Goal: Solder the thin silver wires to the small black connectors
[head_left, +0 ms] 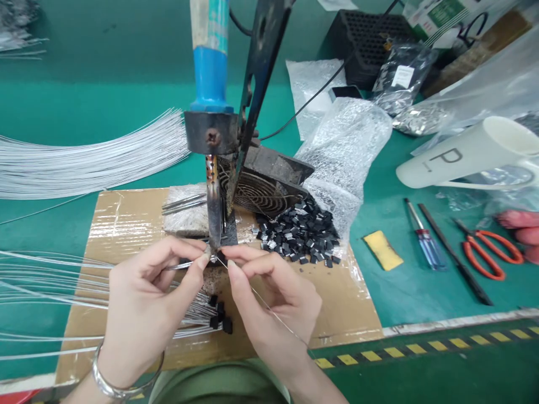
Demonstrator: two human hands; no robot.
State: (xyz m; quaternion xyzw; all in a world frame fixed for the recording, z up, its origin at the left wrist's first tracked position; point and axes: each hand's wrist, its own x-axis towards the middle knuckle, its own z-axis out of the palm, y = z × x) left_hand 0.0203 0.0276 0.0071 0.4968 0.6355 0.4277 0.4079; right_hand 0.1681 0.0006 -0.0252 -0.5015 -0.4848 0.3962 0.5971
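Observation:
Under the tip of an upright soldering iron (214,216), both hands meet. My left hand (158,292) is closed, pinching metal tweezers and what looks like a cable end. My right hand (275,297) pinches a thin solder wire (280,318), its end at the iron's tip. The small part at the tip is mostly hidden by my fingertips. Below the hands lie white cables (196,314) with black connectors (220,314) on their ends. A pile of small black connectors (298,233) sits to the right of the iron.
A round-grilled fan (265,191) stands behind the iron, beside its black metal arm (261,67). A bundle of white cables (84,163) lies left. Rightward are a yellow sponge (383,250), a screwdriver (427,241), orange-handled scissors (490,252) and a tilted white cup (463,154). Cardboard (345,308) lies underneath.

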